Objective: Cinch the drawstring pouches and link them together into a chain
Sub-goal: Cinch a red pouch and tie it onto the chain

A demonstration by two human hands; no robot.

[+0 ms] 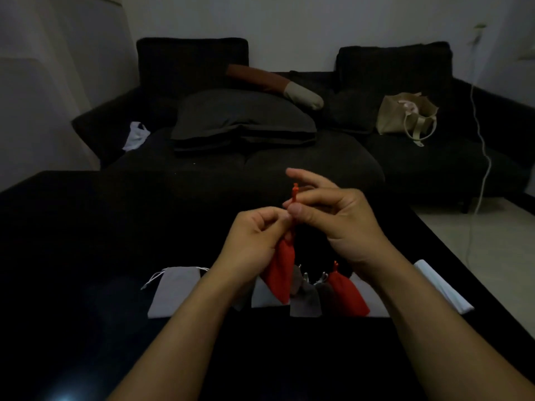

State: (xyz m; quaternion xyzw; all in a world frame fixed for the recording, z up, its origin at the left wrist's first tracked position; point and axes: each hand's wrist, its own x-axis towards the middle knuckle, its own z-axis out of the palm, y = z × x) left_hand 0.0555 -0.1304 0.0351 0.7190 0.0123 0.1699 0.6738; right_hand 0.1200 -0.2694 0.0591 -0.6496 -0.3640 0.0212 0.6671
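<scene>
A red drawstring pouch (282, 269) hangs above the black table (86, 227), its neck gathered. My left hand (254, 235) pinches the neck of this pouch. My right hand (333, 215) grips its red drawstring (295, 192), whose knotted end sticks up above the fingers. On the table below lie a light grey pouch (173, 290) with white strings at the left, a white pouch (262, 296), two dark grey pouches (307, 299), and a second red pouch (346, 293) with its string end up.
A white folded item (443, 287) lies at the table's right edge. Behind the table stands a dark sofa (289, 160) with cushions, a beige tote bag (405, 117) and a brown bolster (272, 82). A white cable (480, 169) hangs at the right.
</scene>
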